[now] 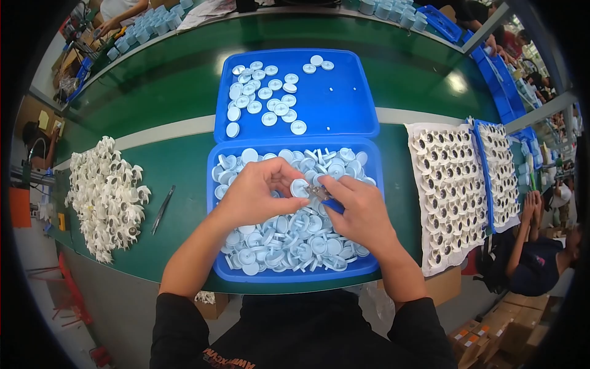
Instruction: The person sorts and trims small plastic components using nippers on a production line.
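Note:
Over the near blue tray (216,269), my left hand (261,190) pinches a round light-blue plastic disc (298,188) between thumb and fingers. My right hand (356,206) is closed round a pair of blue-handled cutting pliers (332,203), whose metal jaws meet the disc's right edge. Whether the jaws are closed on it is too small to tell. Beneath both hands the tray is heaped with similar light-blue discs (258,246), several showing short stems. Behind it, the far blue tray (344,114) carries scattered discs (281,109), mostly on its left side, and a few tiny white bits.
Left on the green table lie a heap of white finned parts (107,197) and dark tweezers (163,209). To the right, rows of white parts with dark centres (448,190) stand on a cloth. Light-blue cups (393,12) line the far edge; another person's arms (528,215) show at right.

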Action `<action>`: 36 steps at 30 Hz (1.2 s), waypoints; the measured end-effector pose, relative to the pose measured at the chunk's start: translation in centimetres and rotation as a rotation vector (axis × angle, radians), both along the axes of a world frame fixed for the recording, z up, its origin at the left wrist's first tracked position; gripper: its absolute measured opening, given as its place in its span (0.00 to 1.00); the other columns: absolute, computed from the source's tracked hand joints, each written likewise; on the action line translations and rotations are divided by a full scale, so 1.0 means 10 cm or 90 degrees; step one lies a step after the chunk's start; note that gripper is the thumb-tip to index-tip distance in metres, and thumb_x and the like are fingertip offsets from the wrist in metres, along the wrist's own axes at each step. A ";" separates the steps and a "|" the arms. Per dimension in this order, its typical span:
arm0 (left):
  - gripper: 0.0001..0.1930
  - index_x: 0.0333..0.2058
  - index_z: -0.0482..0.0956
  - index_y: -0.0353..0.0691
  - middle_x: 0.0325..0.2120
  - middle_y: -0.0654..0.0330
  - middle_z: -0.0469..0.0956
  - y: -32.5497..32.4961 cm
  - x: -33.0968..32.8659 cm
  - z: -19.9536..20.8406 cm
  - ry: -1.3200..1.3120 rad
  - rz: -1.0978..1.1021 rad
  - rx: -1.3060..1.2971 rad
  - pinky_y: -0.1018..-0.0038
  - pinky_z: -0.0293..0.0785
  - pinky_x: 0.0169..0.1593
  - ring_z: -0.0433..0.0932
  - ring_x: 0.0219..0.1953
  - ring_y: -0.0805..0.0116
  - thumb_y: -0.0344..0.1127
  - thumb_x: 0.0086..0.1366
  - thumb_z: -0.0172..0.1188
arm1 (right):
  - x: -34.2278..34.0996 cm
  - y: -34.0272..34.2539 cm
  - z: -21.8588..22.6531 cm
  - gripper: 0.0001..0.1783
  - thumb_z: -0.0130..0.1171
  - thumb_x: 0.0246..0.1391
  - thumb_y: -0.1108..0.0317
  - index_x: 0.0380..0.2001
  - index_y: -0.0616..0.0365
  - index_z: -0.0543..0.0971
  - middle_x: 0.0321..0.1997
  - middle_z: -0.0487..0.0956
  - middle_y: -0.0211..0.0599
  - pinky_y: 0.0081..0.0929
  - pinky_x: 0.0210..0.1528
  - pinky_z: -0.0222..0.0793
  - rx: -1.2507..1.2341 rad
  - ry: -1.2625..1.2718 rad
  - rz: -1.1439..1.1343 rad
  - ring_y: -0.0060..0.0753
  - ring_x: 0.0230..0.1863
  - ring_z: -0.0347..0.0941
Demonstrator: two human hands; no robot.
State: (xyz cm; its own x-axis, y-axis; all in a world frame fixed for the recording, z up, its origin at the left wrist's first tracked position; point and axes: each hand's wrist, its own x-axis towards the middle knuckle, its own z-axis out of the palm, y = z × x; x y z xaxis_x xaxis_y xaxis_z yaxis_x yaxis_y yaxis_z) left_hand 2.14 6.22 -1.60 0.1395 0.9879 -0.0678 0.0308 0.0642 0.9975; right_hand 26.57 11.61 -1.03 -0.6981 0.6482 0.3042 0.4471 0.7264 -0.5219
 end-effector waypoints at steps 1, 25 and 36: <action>0.17 0.45 0.83 0.33 0.37 0.59 0.88 0.00 -0.01 0.01 0.017 -0.011 -0.004 0.77 0.83 0.44 0.86 0.38 0.76 0.30 0.61 0.80 | 0.00 0.00 0.00 0.29 0.76 0.45 0.72 0.54 0.53 0.81 0.32 0.77 0.37 0.42 0.32 0.75 0.000 0.001 0.000 0.46 0.32 0.81; 0.22 0.47 0.82 0.35 0.48 0.53 0.86 0.05 -0.15 0.08 0.742 0.104 0.398 0.57 0.80 0.54 0.83 0.51 0.52 0.26 0.52 0.78 | 0.01 -0.16 0.16 0.32 0.70 0.51 0.72 0.62 0.50 0.82 0.46 0.74 0.32 0.53 0.65 0.60 0.224 -0.140 -0.054 0.38 0.51 0.72; 0.24 0.51 0.86 0.39 0.44 0.56 0.78 0.30 -0.10 -0.14 0.672 0.073 0.399 0.62 0.78 0.48 0.78 0.44 0.55 0.24 0.52 0.76 | -0.01 -0.14 0.11 0.31 0.67 0.53 0.73 0.63 0.47 0.82 0.49 0.73 0.33 0.62 0.70 0.55 0.196 -0.118 -0.078 0.39 0.56 0.70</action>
State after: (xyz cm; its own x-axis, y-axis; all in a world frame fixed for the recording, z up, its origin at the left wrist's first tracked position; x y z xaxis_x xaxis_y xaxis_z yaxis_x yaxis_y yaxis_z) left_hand 1.09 9.27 -2.96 0.2141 0.8932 0.3954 0.8657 -0.3610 0.3468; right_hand 26.48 10.21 0.08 -0.6822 0.6283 0.3738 0.6071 0.7718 -0.1893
